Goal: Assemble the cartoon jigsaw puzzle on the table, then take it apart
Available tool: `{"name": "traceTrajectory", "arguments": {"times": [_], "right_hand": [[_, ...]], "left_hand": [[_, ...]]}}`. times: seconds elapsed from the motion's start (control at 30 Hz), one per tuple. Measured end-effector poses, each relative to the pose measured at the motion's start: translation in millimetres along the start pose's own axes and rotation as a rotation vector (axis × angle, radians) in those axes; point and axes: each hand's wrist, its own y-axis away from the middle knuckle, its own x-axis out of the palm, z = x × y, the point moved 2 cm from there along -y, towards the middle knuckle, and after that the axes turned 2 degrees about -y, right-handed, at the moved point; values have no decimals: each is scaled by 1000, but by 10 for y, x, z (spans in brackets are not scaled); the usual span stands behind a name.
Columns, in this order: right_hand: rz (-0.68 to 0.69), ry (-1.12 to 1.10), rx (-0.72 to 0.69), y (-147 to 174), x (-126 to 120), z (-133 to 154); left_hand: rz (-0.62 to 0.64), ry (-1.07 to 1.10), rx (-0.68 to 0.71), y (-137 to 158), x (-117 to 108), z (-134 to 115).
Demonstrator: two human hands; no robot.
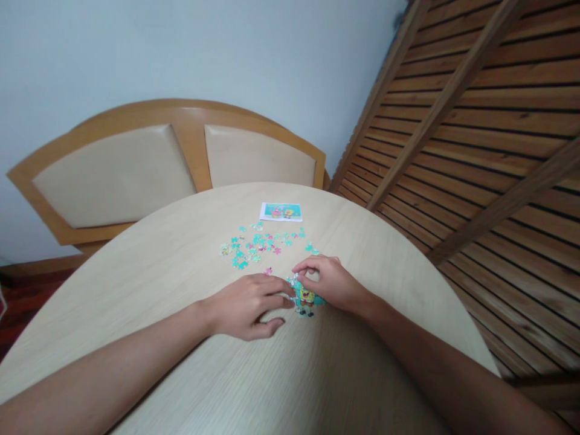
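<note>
A partly joined jigsaw puzzle (307, 296) with a yellow cartoon figure on turquoise lies flat on the table, between my two hands. My left hand (254, 305) rests at its left edge, fingers apart, the fingertips touching or just over the border pieces. From the upper right, my right hand (328, 279) reaches over the puzzle with thumb and index finger pinched at its top edge. A small pale puzzle piece (294, 278) shows at those fingertips. Part of the puzzle's right side is hidden under the right hand.
Loose puzzle pieces (258, 243) in turquoise, pink and yellow are scattered beyond my hands. A printed picture card (281, 211) lies behind them on the round wooden table (181, 254). A padded bench back (113, 169) stands behind the table, and a slatted wooden partition (475, 151) rises at right.
</note>
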Motion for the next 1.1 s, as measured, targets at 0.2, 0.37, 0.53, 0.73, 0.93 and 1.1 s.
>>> {"name": "traceTrajectory", "arguments": {"times": [0.2, 0.37, 0.53, 0.73, 0.93, 1.1], "right_hand": [[-4, 28, -39, 7, 2, -14], [6, 80, -93, 20, 6, -9], [-19, 79, -134, 4, -59, -30], [-270, 120, 122, -50, -271, -251], [-242, 280, 170, -75, -232, -398], [-201, 280, 166, -71, -224, -411]], "left_hand": [[-3, -1, 1, 1, 0, 6], [-2, -2, 2, 1, 9, 11], [0, -5, 3, 9, 9, 11], [-5, 3, 9, 1, -1, 7], [-3, -2, 3, 1, -1, 6], [-7, 10, 13, 2, 0, 9]]}}
